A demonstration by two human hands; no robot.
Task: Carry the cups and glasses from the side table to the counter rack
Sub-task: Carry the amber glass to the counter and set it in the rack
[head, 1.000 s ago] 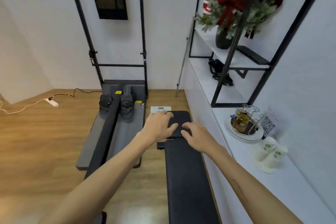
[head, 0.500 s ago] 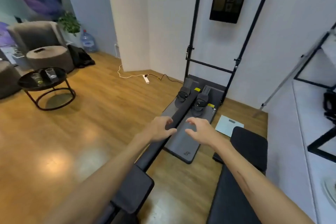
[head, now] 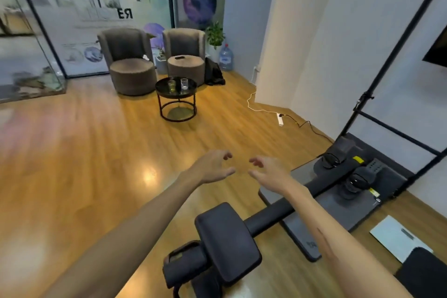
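the two glasses (head: 178,84) on the side table (head: 169,95) are too small to read contents; left-edge glass wall (head: 29,31) blurred.

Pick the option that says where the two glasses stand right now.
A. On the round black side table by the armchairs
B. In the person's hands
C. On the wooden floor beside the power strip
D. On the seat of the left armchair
A: both glasses stand upright on the round black side table in front of the armchairs, while the left hand and right hand hold nothing.
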